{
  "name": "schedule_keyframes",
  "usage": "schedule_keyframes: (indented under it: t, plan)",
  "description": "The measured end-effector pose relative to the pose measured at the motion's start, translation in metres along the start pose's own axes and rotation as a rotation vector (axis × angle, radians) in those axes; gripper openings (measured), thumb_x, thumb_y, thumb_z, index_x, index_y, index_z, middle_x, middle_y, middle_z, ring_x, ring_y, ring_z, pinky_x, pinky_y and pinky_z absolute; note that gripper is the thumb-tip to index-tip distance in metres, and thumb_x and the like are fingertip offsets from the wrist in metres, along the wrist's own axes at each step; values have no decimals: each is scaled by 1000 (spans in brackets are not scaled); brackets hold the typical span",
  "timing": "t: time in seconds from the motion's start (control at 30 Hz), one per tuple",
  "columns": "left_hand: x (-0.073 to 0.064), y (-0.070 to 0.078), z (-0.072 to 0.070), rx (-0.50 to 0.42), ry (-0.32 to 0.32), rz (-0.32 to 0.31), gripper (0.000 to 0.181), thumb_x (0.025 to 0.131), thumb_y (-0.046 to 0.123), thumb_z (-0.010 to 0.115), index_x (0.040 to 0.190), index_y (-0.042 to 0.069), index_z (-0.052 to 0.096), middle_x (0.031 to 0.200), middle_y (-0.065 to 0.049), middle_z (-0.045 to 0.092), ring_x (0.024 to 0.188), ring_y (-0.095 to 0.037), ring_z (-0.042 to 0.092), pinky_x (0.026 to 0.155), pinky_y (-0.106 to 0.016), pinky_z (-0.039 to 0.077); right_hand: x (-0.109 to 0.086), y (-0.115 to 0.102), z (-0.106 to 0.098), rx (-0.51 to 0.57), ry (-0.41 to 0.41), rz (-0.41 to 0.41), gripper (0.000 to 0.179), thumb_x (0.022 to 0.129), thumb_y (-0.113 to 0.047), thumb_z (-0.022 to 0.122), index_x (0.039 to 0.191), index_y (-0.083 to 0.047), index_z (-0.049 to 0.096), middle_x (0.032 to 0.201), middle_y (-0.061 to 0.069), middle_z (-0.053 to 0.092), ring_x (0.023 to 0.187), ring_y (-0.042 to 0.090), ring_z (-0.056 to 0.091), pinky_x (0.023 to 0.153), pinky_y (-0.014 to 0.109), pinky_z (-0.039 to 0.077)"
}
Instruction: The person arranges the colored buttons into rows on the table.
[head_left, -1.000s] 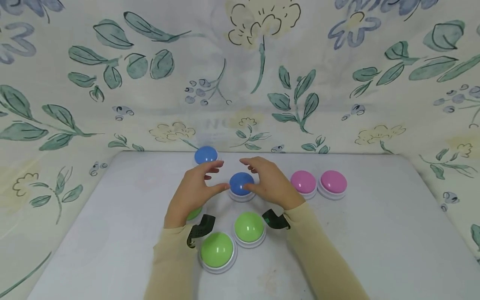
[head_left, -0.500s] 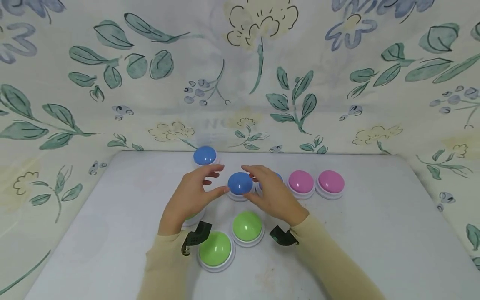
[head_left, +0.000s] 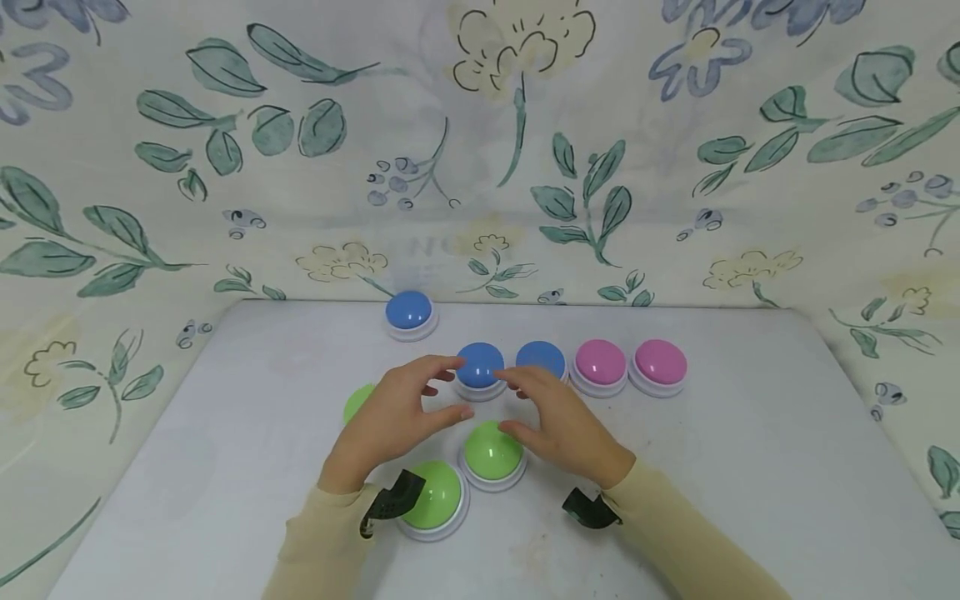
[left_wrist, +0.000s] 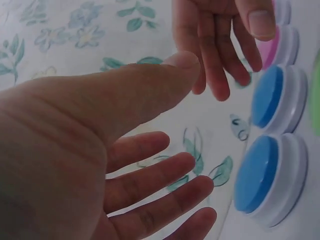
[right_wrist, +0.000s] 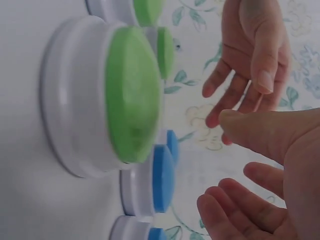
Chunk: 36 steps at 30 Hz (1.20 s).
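Both hands are raised over a group of domed push buttons with white round bases. My left hand (head_left: 390,421) has its fingers loosely bent and spread, holding nothing. Facing it, my right hand (head_left: 570,425) is likewise relaxed with thumb apart, and nothing lies between the two. Beyond the fingertips sits a blue button (head_left: 480,363), with a second blue button (head_left: 542,357) to its right, partly behind the right hand. A green button (head_left: 491,454) is below the right thumb. Another green button (head_left: 438,496) lies nearer, by the left wrist; a third green button (head_left: 357,403) is mostly hidden by the left hand.
Two pink buttons, a nearer-in pink button (head_left: 600,362) and an outer pink button (head_left: 660,362), stand side by side on the right. A third blue button (head_left: 408,311) is at the back edge of the white table (head_left: 750,467). Floral cloth (head_left: 435,208) surrounds the table.
Both hands have drawn back toward the body from around the middle blue button, and the right has shifted rightward. The second blue button, hidden at first, has come into sight.
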<state>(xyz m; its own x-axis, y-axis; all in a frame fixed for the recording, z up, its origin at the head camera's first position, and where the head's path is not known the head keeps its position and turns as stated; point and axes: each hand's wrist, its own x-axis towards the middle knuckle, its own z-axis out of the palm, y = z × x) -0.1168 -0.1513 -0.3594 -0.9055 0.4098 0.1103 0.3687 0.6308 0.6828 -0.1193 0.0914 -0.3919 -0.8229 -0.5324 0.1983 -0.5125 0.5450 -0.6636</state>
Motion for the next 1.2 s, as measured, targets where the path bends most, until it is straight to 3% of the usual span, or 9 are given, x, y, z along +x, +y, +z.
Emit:
schedule_keyframes:
  t: [0.17,0.37,0.67,0.87,1.2]
  plan:
    - [-5,2,8,25,-56,-9,62,88,30,79,140,4,56,135,-12,62,113,-32,63,92,-45,57,-11,5,6,-9,-21,9,65,87,-21,81,144,-7,52,138,9,58,108,24,62,92,38,56]
    - [-9,0,14,49,-78,3,65,87,32,79,141,4,55,133,-12,62,111,-30,64,90,-42,57,-21,8,11,4,-29,9,69,84,-19,84,143,-6,52,140,10,56,108,24,62,92,39,57]
    - [-17,1,28,105,-128,-37,72,84,39,81,141,6,55,140,-11,59,115,-31,63,95,-46,55,-32,11,19,10,-40,41,73,83,-19,84,145,-5,49,141,9,55,105,20,62,91,35,57]
    - [-20,1,35,138,-129,-17,73,80,38,84,139,4,57,137,-12,61,118,-30,62,100,-48,51,-35,14,25,16,-37,25,71,83,-18,83,144,-3,49,137,9,57,99,17,61,88,32,56]
    - [-23,4,45,136,-171,-21,76,74,32,89,136,0,58,133,-13,63,118,-29,61,101,-48,51,-38,16,31,9,-100,60,74,82,-24,85,145,-5,50,137,5,56,108,13,57,92,28,54]
